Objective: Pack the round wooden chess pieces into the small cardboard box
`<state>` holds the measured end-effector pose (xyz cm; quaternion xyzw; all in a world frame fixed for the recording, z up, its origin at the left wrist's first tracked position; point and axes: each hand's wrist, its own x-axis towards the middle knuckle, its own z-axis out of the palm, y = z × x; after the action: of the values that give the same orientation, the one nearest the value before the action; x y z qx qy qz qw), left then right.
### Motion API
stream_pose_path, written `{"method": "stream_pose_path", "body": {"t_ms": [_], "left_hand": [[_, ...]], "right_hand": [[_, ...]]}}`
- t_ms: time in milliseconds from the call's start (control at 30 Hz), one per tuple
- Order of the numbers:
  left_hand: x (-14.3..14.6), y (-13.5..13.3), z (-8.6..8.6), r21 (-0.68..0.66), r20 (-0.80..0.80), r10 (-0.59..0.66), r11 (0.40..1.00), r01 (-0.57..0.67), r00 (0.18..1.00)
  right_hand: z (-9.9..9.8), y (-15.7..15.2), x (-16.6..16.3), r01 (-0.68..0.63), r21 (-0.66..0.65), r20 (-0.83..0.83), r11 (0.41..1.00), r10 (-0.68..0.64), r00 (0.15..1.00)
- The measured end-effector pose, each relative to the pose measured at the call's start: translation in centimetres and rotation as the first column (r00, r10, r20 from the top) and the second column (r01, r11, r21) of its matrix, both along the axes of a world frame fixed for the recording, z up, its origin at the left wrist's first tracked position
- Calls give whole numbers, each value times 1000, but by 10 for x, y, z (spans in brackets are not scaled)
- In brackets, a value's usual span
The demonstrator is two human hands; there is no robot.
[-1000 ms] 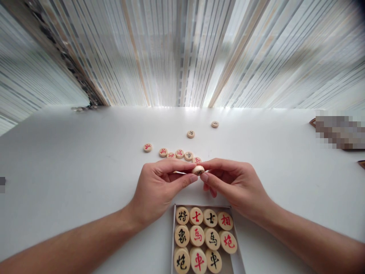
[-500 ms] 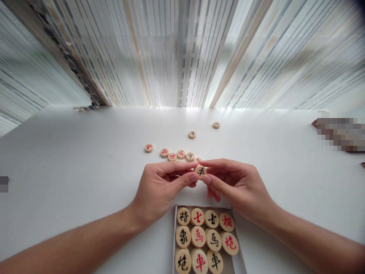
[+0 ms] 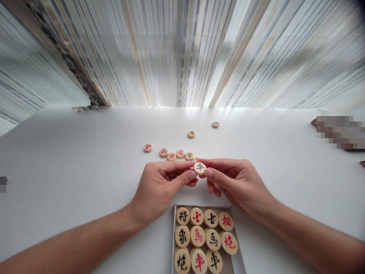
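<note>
Between the fingertips of both hands is a round wooden Chinese chess piece [image 3: 200, 168] with a black character, its face turned up toward me. My left hand [image 3: 168, 180] pinches its left edge with thumb and forefinger. On the opposite edge, my right hand [image 3: 232, 182] pinches it the same way, its other fingers curled below. Just beneath the hands lies a shallow box [image 3: 227, 262] holding several pieces in rows, marked in red or black. The bottom right part of the box shows bare floor, and its near end is cut off by the frame.
Beyond the hands, several smaller-looking chess pieces [image 3: 180, 153] lie loosely on the white table [image 3: 85, 163]. Two black-marked ones, a nearer piece [image 3: 191, 134] and a farther piece [image 3: 216, 124], sit apart. Striped curtains [image 3: 159, 53] hang along the back edge. A blurred-out object [image 3: 340, 131] is at right.
The held piece has tilted back between my fingers, so its face now lies flatter and looks wider. Both hands stay nearly in place. The view has shifted very slightly.
</note>
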<state>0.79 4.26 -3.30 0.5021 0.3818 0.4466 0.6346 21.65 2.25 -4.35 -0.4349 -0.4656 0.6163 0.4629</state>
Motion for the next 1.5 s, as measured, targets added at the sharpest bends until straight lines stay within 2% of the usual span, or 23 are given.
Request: {"method": "stream_pose_path", "body": {"t_ms": [600,833,1500], "left_hand": [[1,1,0,-6,1,-51,999,51,999],[2,1,-1,24,-11,-33,999,33,999],[1,2,-3,91,1,-10,996,10,1000]], "right_hand": [[-3,1,0,-16,12,-46,1000,16,999],[1,1,-4,-1,92,-45,996,5,999],[1,0,-4,30,47,-32,998,-29,999]]}}
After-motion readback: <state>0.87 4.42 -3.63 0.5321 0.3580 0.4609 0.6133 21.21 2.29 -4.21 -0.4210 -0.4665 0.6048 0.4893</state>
